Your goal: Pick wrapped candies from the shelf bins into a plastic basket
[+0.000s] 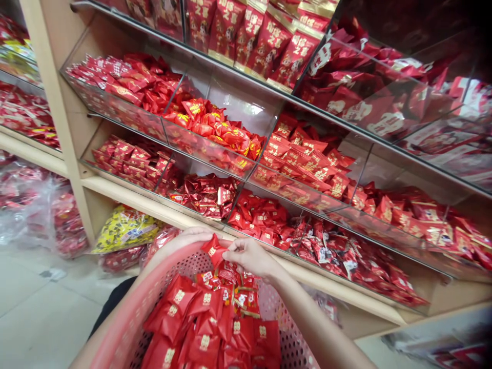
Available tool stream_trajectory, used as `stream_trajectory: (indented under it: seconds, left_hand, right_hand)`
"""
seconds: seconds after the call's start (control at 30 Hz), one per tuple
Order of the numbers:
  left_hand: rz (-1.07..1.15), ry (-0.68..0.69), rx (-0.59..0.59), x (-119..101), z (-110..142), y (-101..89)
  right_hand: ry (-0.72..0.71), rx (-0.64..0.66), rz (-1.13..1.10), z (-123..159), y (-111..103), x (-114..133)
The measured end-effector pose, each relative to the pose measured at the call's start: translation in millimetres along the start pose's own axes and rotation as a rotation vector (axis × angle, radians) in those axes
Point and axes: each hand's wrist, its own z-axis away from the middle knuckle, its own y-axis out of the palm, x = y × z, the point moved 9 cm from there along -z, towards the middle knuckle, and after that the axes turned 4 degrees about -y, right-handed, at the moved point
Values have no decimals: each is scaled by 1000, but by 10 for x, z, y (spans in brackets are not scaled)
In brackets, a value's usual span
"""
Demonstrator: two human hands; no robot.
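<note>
A pink perforated plastic basket [126, 312] is in front of me, holding many red wrapped sweets [205, 338] with gold characters and some smaller printed packets [248, 297]. My left forearm runs along its left side, and my left hand [192, 237] curls over the far rim, fingertips partly hidden. My right hand [248, 256] pinches a red candy packet [213, 248] between thumb and fingers, above the basket's far end. That packet sits close to the left hand's fingers; whether they touch it I cannot tell.
Beyond the basket, slanted shelves with clear dividers hold red sweets [261, 215] and larger red bags [265, 41]. A wooden ledge [146, 200] runs just behind my hands. A yellow bag [125, 228] lies underneath at left, near plastic-wrapped bags [31, 205] on the tiled floor [34, 318].
</note>
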Motion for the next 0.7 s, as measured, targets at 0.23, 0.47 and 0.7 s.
stream_trajectory:
  seconds: [0.23,0.47,0.7]
  left_hand:
    - [17,9,41,40,-111,-40]
    - [32,8,37,45,-108,-35]
    - [28,42,36,-27,-48,24]
  right_hand:
    - [36,-102,-32,9,-77,-13]
    - [-5,-166,-93,-5,68,-185]
    - [-8,-142,-119,39,96,-232]
